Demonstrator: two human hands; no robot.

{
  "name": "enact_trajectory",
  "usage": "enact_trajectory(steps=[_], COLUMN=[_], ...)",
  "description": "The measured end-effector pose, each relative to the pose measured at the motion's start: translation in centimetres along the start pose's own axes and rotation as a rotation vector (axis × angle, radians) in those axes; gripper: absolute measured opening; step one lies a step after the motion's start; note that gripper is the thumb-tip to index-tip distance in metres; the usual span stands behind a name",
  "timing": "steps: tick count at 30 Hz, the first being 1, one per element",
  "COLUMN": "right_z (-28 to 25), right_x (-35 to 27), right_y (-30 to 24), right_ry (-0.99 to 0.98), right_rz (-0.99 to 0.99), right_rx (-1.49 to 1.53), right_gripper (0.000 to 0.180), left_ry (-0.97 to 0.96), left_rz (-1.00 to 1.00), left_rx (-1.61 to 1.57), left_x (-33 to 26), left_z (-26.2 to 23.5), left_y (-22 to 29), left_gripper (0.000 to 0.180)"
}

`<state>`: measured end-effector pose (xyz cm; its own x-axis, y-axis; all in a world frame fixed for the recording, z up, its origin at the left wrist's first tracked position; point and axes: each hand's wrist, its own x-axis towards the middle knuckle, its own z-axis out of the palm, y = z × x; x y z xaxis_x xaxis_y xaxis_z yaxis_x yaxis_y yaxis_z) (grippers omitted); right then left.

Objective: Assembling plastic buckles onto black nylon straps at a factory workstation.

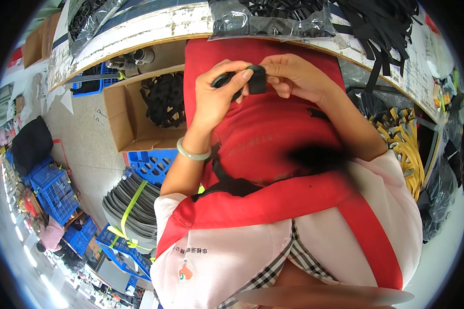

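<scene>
Above my lap, my left hand (220,92) is closed, its thumb and fingers pressing on a short piece of black webbing strap (258,82). A dark rounded loop (222,80) also shows in that hand; whether it is part of the same strap I cannot tell. From the right, my right hand (296,77) pinches at the strap's edge, thumb and fingers together. Its fingertips partly hide what they grip. Both hands are close together over the red apron (252,123), just short of the table edge.
Along the worn white table (165,26) lie plastic bags of black straps (273,23) and a loose black strap pile (381,26). A cardboard box (121,113) of black straps stands at left, near a bundled grey coil (131,206). Yellow straps (407,149) hang at right.
</scene>
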<state>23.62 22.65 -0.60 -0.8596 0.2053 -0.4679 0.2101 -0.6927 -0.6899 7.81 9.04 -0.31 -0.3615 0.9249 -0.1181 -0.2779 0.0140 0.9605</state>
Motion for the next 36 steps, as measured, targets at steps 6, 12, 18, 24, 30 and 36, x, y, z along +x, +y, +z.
enact_trajectory(steps=[6,12,18,24,30,36], right_z=[0.6,2.8,7.2,5.0,1.9,-2.7], right_x=[3.1,2.7,3.6,1.5,0.3,-5.0], right_y=[0.3,0.0,0.5,0.0,1.4,-1.5], right_ry=[0.177,0.116,-0.149,0.061,0.141,0.557], right_rz=[-0.226,-0.236,-0.455,-0.208,-0.185,-0.714], right_rx=[-0.177,-0.595,-0.931,-0.593,-0.631,-1.276], right_gripper=[0.020,0.016,0.022,0.017,0.017,0.017], left_ry=[-0.108,0.438,-0.048,-0.279,-0.133,-0.179], left_rz=[-0.091,-0.162,-0.336,-0.350,-0.340,-0.391], left_rx=[0.024,0.601,0.219,-0.132,0.187,-0.196], left_x=[-4.1,-8.4,-4.3,-1.9,-0.7,0.5], left_z=[-7.8,-13.9,-5.2,-3.3,-2.0,-1.5], left_y=[5.4,9.4,2.4,-1.0,-1.5,-2.4], left_gripper=[0.011,0.035,0.040,0.026,0.009,0.020])
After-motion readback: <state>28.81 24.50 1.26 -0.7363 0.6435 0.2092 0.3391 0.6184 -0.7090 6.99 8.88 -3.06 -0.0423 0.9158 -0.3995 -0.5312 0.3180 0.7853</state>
